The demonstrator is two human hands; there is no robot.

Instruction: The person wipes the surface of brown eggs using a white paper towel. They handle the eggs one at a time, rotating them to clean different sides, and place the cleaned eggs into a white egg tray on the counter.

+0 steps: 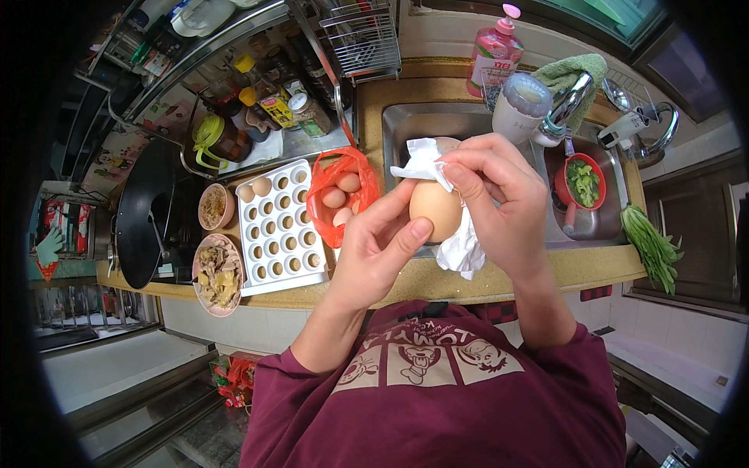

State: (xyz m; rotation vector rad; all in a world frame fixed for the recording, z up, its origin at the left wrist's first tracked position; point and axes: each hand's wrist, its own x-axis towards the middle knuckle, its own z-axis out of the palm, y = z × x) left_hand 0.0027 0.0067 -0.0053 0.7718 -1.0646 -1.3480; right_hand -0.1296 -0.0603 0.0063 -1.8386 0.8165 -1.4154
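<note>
A light brown egg (435,210) is held in front of me above the sink's front edge. My left hand (374,251) grips it between thumb and fingers from the left. In my right hand (497,193) is a white paper tissue (424,162), pressed to the top of the egg; a crumpled part hangs below. To the left, a white egg tray (277,226) with round holes holds two eggs (254,188) in its far left corner. An orange-red plastic bag (358,161) with several eggs (333,198) sits between the tray and my left hand.
Left of the tray stand a bowl of minced food (215,206), a bowl of cooked meat pieces (217,275) and a black wok (146,216). The sink (398,117) lies beyond my hands. A red strainer with broccoli (581,181) and leafy greens (649,245) are at right.
</note>
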